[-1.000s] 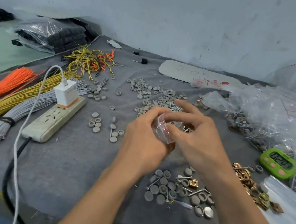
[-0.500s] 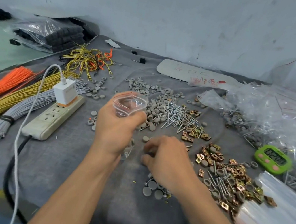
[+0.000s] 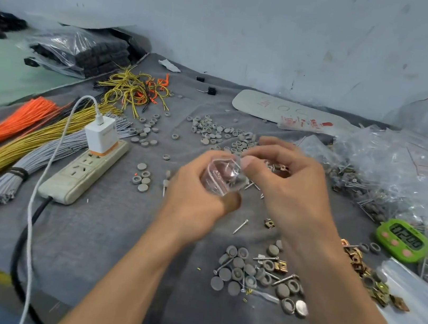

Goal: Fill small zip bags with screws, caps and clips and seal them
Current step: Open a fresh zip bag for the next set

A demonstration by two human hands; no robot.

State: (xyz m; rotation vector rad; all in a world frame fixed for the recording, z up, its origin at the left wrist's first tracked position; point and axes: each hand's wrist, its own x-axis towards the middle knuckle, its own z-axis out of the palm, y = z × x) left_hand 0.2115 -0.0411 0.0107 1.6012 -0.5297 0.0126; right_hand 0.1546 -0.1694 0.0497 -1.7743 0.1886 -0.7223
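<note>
A scuffed, pale grey wall (image 3: pixel 255 29) rises behind the worktop (image 3: pixel 101 242), which a grey cloth covers.

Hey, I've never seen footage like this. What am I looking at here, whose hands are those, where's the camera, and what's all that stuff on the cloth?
No machine here: a person works bare-handed, filmed by one camera worn on the head, looking down. The left hand grips a small zip bag, mouth open. The right hand is at that mouth; whether it pinches parts is unclear. On the grey cloth lie grey caps, screws, brass clips, wire bundles, a power strip and a green timer.
</note>
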